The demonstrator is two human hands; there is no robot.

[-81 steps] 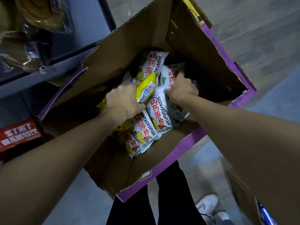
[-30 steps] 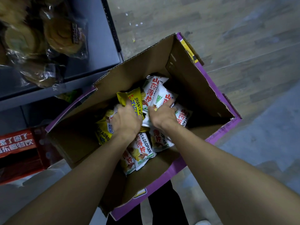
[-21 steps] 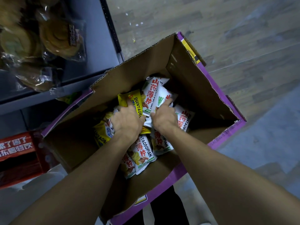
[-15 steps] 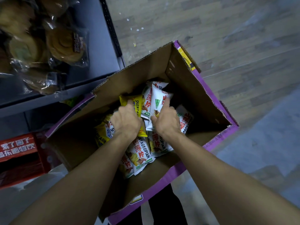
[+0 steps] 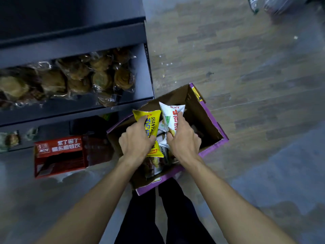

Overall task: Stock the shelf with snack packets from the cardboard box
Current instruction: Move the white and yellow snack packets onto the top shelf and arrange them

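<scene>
At ten o'clock lie many round pastries [image 5: 73, 80], each one in a clear wrapper, packed close together in a loose heap. At about nine o'clock, a little lower, a red carton [image 5: 59, 155] with white Chinese characters lies on its side on the ground, its open face dark. Far at nine o'clock, by the edge, is one small wrapped item [image 5: 12, 140], too blurred to name. The wood-pattern floor [image 5: 246, 67] fills twelve to three o'clock, with some white crumbs [image 5: 166, 63] on it near twelve. A grey floor area [image 5: 281, 173] begins at four o'clock. Between one and two o'clock, in the corner, is clear plastic packaging [image 5: 277, 4]. At six o'clock stand legs in dark trousers [image 5: 140, 217].
</scene>
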